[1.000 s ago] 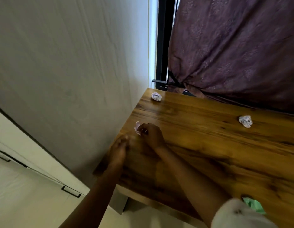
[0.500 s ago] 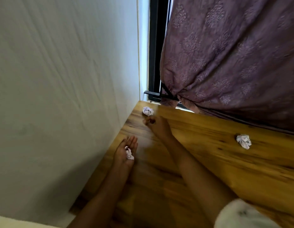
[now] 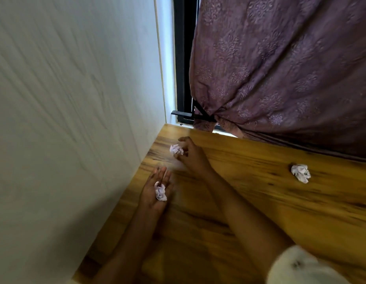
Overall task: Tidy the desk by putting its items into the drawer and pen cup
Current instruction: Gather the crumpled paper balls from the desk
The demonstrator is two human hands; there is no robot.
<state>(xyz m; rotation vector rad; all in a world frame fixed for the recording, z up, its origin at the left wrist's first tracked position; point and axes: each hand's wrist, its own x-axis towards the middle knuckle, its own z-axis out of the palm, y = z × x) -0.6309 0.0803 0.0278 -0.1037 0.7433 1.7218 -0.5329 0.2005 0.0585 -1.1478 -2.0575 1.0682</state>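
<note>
As I look down, the pale wall (image 3: 65, 119) fills the whole left side of my view, and the purple patterned curtain (image 3: 280, 68) hangs over the upper right, gathered and tied low at its left edge. Between them stands the black window frame (image 3: 181, 58), with a strip of daylight beside it. Below all that lies the wooden desk (image 3: 311, 212), its left edge tight against the wall and its back edge under the curtain's hem. My white sleeve (image 3: 301, 267) shows in the lower right corner, blurred.

My right hand (image 3: 190, 154) reaches toward the back left corner of the desk. Its fingers are curled and pinch the corner paper ball (image 3: 176, 149), which sits at my fingertips on the wall side of the hand; I cannot tell whether it touches the wood. My left hand (image 3: 155, 191) lies nearer to me and close to the wall, palm up, fingers straight and together, gripping nothing. The palm paper ball (image 3: 161, 192) rests loose in the hollow of that palm. The loose paper ball (image 3: 301, 173) lies on bare wood well off to the right, apart from both hands and near the curtain's hem
</note>
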